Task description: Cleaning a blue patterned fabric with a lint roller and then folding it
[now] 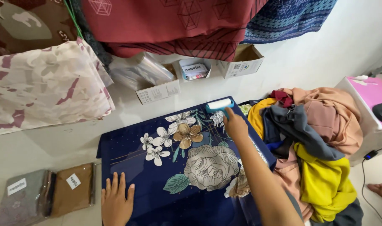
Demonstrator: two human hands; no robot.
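Navy cloth [191,184] lies spread flat on the pale floor [52,146] under both my hands, dark blue with a printed cluster of flowers: white and tan blossoms at the far side, a large grey-beige rose in the middle, teal leaves beside it and thin gold lines running off toward my left hand. Its far edge is straight and it looks smooth, with no strong creases that I can see.

My left hand [115,203] rests on the near left corner of the cloth, palm down, fingers [114,184] stretched out and slightly spread, gripping nothing. My right hand [235,125] reaches across to the far edge, fingers curled closed around the teal handle of a lint roller [219,104], whose white roll lies just beyond my knuckles, at the cloth's edge; whether the roll touches the fabric I cannot quite tell.

Right of my right arm sits a heap of clothes [316,142] in yellow, grey, peach and maroon. Left of my left hand lie two flat packets [48,192] in clear wrap, one grey and one brown. Beyond the roller, open cardboard boxes [199,71] stand against the wall.
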